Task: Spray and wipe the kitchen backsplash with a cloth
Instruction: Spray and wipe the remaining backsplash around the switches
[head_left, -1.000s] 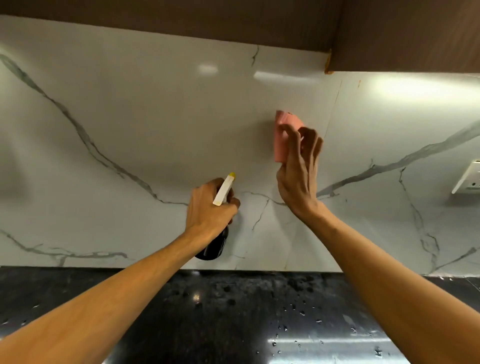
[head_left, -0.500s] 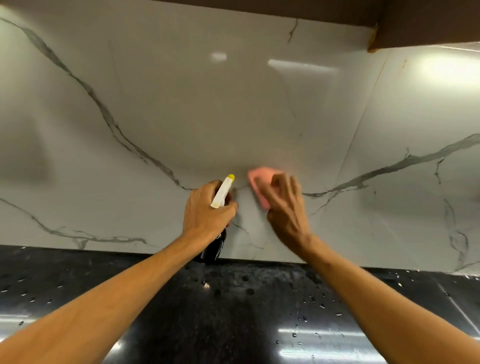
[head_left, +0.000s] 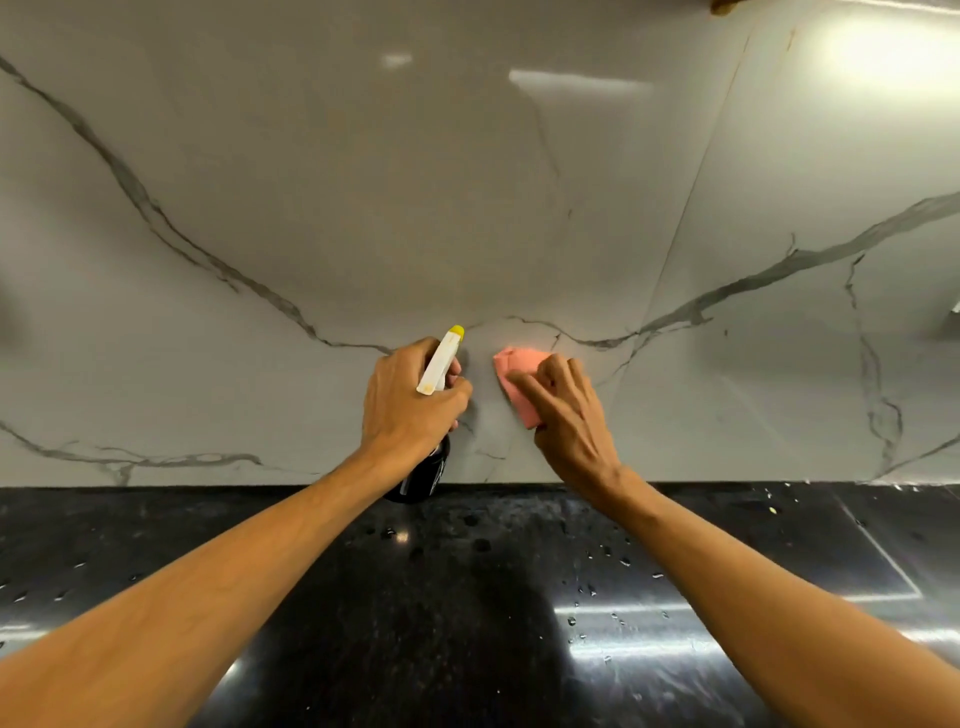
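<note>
Two bare forearms are reaching forward from the bottom corners over a black counter (head_left: 467, 623), which is glossy, speckled and carrying scattered water drops; bright strips of light are reflecting off its right half. Farther on, the left hand (head_left: 410, 402) is wrapping tightly around the neck of a spray bottle (head_left: 423, 475), fingers curled shut on it. The bottle's dark body is hanging below the fist, its base showing just at the line where the counter is meeting the wall, while its white head with a yellow tip is poking up past the knuckles and pointing up and to the right. Just beside it, but apart, the right hand (head_left: 569, 415) is lying nearly flat with its fingers spread slightly, pressing a pink cloth (head_left: 519, 382) against the backsplash (head_left: 363, 208). The folded cloth is sticking out above and to the left of the fingertips, low on the wall, a little above the counter. Beyond both hands, the pale marble backsplash is rising upward, grey veins sweeping down from both sides towards the middle, a thin seam slanting up on the right, and soft glare shining near the top.
</note>
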